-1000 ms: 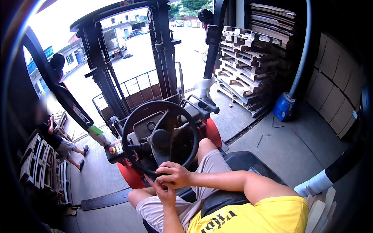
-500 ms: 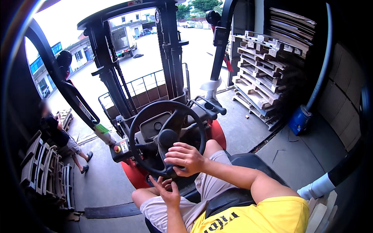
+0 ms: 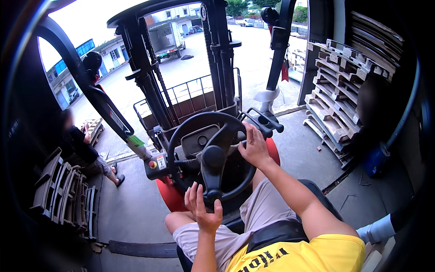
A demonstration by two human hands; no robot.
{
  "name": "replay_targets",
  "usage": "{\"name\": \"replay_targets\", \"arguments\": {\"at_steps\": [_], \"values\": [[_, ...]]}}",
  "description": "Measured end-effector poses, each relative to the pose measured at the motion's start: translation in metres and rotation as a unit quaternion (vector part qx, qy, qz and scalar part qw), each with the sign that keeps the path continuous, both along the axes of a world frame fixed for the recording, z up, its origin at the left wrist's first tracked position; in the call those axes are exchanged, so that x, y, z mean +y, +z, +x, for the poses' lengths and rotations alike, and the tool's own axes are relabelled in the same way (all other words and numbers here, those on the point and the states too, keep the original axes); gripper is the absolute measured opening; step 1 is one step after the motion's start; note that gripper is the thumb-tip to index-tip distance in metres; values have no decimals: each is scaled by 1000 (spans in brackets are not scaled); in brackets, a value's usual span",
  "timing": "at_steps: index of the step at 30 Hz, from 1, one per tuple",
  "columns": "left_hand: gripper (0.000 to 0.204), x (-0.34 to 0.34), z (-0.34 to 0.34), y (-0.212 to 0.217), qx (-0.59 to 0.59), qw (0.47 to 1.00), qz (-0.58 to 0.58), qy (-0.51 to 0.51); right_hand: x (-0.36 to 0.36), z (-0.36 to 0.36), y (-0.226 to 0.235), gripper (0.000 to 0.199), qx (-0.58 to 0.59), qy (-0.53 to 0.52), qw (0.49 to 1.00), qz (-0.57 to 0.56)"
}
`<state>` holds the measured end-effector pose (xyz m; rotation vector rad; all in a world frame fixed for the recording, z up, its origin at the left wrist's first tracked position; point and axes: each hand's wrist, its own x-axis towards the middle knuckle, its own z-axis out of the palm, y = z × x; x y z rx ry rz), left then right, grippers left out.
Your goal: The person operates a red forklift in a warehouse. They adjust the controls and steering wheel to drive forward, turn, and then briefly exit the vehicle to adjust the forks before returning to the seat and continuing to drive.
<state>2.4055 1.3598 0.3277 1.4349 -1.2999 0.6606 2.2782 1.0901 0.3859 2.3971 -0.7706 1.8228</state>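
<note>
I sit at the black steering wheel of a forklift. My left hand is raised at the lower rim, fingers spread, beside the round spinner knob; it grips nothing that I can see. Over the right side of the rim is my right hand, its fingers stretched forward and its thumb apart. Whether it touches the rim cannot be told. Just beyond its fingertips are black control levers. A red button sits on the console left of the wheel.
Ahead stand the forklift's mast and load guard, facing a bright yard with a parked truck. Stacked pallets stand to the right, more pallets to the left. A person stands at the left near the doorway.
My right hand has moved from the wheel's lower middle to its right rim. My left hand has risen from below the rim to beside the knob. The view has shifted, moving the scene rightward.
</note>
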Motion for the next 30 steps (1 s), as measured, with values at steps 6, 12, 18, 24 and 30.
{"name": "replay_targets", "arguments": {"at_steps": [6,12,18,24,30], "values": [[54,-77,49,86,-48,993,47,-94,-44,33,37,82,70,-53,990,110],[42,-124,105,95,-63,987,102,-107,-83,110,61,61,41,-64,993,92],[35,-167,142,109,-62,985,107,-118,-128,155,95,59,65,-53,993,87],[35,-203,183,126,-40,986,103,-122,-165,198,113,58,61,-45,993,90],[34,-241,220,139,-36,987,98,-124,-197,233,130,56,59,-49,993,90]]}}
